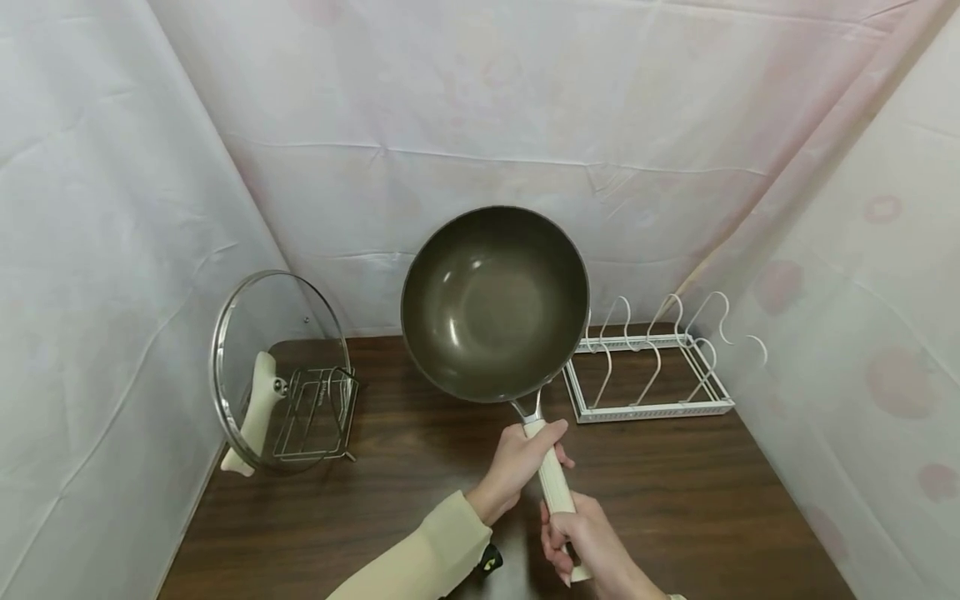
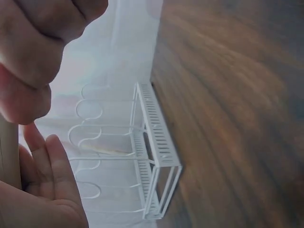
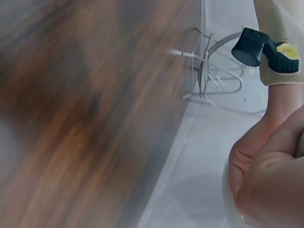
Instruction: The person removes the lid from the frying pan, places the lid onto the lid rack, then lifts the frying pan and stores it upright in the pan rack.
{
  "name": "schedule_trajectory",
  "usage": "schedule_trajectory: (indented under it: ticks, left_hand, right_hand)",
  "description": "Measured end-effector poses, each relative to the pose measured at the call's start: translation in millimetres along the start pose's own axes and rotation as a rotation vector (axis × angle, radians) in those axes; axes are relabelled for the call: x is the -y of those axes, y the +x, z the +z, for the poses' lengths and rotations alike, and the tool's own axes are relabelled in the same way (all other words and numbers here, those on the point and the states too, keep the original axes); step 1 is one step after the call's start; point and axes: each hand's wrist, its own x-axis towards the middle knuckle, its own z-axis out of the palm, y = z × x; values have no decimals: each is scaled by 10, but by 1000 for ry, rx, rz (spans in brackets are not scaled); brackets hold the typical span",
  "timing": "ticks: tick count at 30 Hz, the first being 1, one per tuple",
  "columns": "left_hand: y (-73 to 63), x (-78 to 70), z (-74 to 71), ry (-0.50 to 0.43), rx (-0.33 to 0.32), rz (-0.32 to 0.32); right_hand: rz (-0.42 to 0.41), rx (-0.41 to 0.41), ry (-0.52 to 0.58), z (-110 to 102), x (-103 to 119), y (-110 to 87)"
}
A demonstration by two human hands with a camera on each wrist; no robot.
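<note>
A deep dark-coated frying pan (image 1: 495,304) with a cream handle (image 1: 553,479) is held up over the table, its inside facing the head camera. My left hand (image 1: 513,467) grips the handle near the pan, thumb lying across the top. Lower down, toward the handle's end, my right hand (image 1: 588,537) has its fingers curled round it. In the left wrist view, fingers of both hands show beside a strip of the handle (image 2: 8,154). The right wrist view has my left hand (image 3: 251,147) partly behind the right one.
At the left, a glass lid (image 1: 217,367) with a cream handle leans upright in a wire stand (image 1: 300,454). A white rack (image 1: 652,412) with several curved dividers stands at the right on the wooden table (image 1: 405,483). Pale curtains (image 1: 487,100) enclose the back and sides.
</note>
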Motion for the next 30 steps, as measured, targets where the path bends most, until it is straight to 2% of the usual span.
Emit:
schedule_trajectory:
  ticks: [9, 15, 17, 24, 30]
  left_hand:
    - [72, -212, 99, 93, 49, 51]
    - [89, -314, 116, 147, 97, 55]
    - [82, -333, 122, 147, 82, 52]
    - [31, -388, 160, 151, -52, 73]
    - [10, -468, 222, 171, -90, 89]
  right_hand:
    - [-42, -96, -113, -87, 142, -63]
    - [-76, -168, -145, -109, 191, -86]
    - [-84, -192, -155, -114, 202, -90]
    - [-84, -271, -179, -150, 232, -112]
    - [-102, -343, -211, -218, 239, -125]
